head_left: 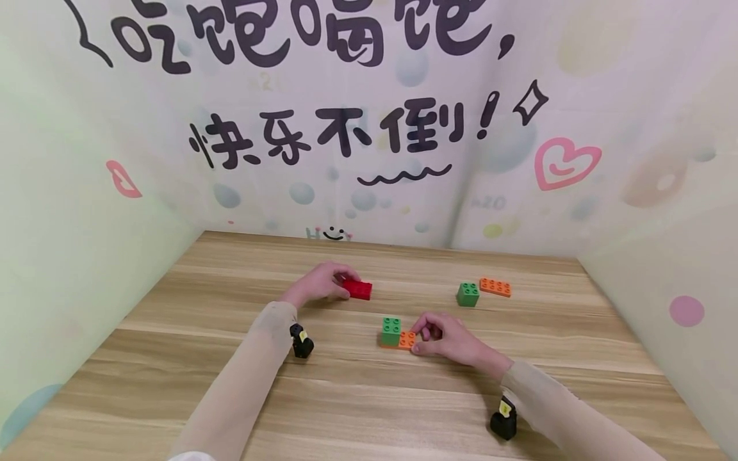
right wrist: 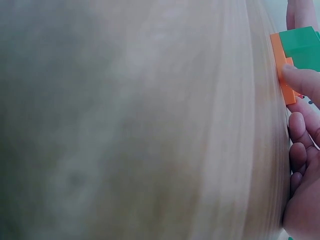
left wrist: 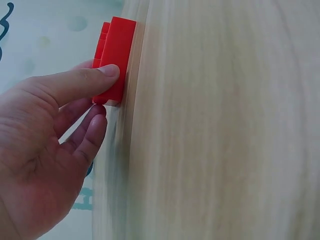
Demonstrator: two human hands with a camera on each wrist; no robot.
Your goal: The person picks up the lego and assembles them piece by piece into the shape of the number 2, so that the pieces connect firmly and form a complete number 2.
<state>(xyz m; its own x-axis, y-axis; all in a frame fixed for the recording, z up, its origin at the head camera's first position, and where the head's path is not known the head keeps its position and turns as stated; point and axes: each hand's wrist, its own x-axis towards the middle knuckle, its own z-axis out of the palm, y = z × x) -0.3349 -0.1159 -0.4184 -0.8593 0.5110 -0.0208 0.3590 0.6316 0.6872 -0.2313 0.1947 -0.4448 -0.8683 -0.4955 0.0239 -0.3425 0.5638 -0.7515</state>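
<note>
Toward the back left of the table, my left hand (head_left: 318, 282) pinches a flat red toy brick (head_left: 360, 291) near its left end. In the left wrist view the thumb lies along the side of the red brick (left wrist: 119, 45), and its studs face away from the table. My right hand (head_left: 453, 339) holds the right end of a flat orange brick (head_left: 408, 340) between thumb and fingers. On that brick's left half sits a green brick (head_left: 391, 330). The right wrist view shows the thumb against the orange brick (right wrist: 278, 55), with green (right wrist: 297, 45) beyond it.
Farther back on the right stand another green brick (head_left: 467, 294) and a second flat orange brick (head_left: 495, 287), close together. Small black devices (head_left: 301, 341) sit at both wrists. A printed cloth wall (head_left: 334, 198) rises behind the wooden table (head_left: 369, 410), with side walls left and right.
</note>
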